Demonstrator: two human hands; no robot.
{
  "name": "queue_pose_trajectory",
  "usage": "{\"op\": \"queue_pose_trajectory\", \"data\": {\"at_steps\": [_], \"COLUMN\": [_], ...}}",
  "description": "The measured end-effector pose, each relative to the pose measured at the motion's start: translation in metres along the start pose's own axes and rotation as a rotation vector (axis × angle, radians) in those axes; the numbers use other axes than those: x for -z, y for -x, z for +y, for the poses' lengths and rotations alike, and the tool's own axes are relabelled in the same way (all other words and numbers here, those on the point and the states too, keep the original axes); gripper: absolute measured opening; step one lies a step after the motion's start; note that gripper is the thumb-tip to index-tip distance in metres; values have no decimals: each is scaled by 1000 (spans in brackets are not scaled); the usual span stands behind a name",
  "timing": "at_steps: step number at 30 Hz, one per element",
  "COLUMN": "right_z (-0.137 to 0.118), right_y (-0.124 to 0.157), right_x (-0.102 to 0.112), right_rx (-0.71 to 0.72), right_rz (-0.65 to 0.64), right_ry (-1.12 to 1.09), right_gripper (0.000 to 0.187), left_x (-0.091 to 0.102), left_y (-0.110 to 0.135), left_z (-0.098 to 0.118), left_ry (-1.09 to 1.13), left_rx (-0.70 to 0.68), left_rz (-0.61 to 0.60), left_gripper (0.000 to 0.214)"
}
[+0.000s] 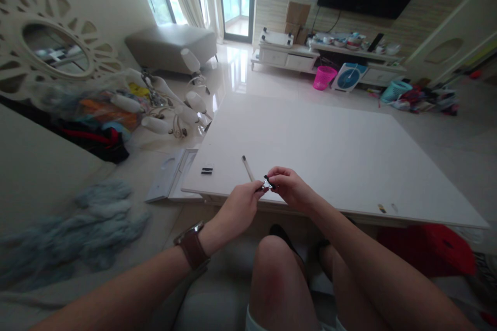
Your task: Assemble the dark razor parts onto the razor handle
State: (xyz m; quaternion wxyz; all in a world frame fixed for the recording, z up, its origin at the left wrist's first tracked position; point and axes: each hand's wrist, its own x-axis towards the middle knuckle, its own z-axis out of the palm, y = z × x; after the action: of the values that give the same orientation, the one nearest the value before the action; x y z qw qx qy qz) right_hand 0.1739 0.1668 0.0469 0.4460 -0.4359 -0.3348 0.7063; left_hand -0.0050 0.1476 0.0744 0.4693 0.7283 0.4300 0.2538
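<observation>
Both my hands meet over the near edge of a large white table (330,150). My left hand (236,210), with a brown watch on the wrist, pinches one end of a small black and silver object (267,183). My right hand (289,189) is closed on its other end. What the small object is I cannot make out. A thin stick-like tool (247,167) lies on the table just beyond my left hand. Two small black pieces (207,170) lie at the table's near left corner.
A white flat box (171,181) lies on the floor left of the table. A chandelier with white shades (171,108) and a grey fluffy rug (77,222) are further left. A red stool (427,248) is at the right. A pink basket (324,77) stands by the TV cabinet.
</observation>
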Motion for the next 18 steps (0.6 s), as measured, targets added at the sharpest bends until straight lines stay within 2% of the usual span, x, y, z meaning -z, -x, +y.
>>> {"op": "queue_pose_trajectory", "data": {"at_steps": [10, 18], "right_z": [2, 1], "right_y": [0, 2], "right_x": [3, -3], "right_rx": [-30, -4], "right_rz": [-42, -54], "right_ry": [64, -8], "right_gripper": [20, 18], "left_x": [4, 2], "left_y": [0, -3], "left_z": [-1, -3], "left_ry": [-73, -95], "left_rx": [-31, -53], "left_rz": [-7, -9], "left_gripper": [31, 33]}}
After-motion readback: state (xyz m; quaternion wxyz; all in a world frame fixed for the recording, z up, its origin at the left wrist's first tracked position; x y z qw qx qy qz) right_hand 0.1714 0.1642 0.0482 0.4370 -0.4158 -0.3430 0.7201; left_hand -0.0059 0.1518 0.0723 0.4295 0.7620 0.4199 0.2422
